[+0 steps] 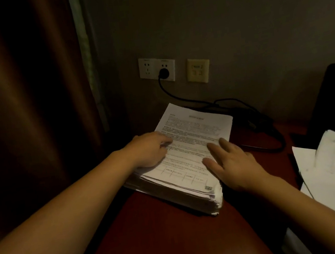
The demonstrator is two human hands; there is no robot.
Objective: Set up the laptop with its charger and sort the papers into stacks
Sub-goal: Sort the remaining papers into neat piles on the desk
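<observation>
Lightly, left hand (148, 149), right hand (234, 163), touching papers (195, 128)

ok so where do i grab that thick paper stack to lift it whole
Grip the paper stack by its two long edges, one hand from each side: left hand at the left edge it touches, right hand moved off the top sheet to the right edge. It is thick and ragged at the near corner, so a one-sided pinch would likely spill sheets.

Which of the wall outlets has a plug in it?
The right half of the white double outlet, holding the round black plug; its left half and the beige plate are free.
</observation>
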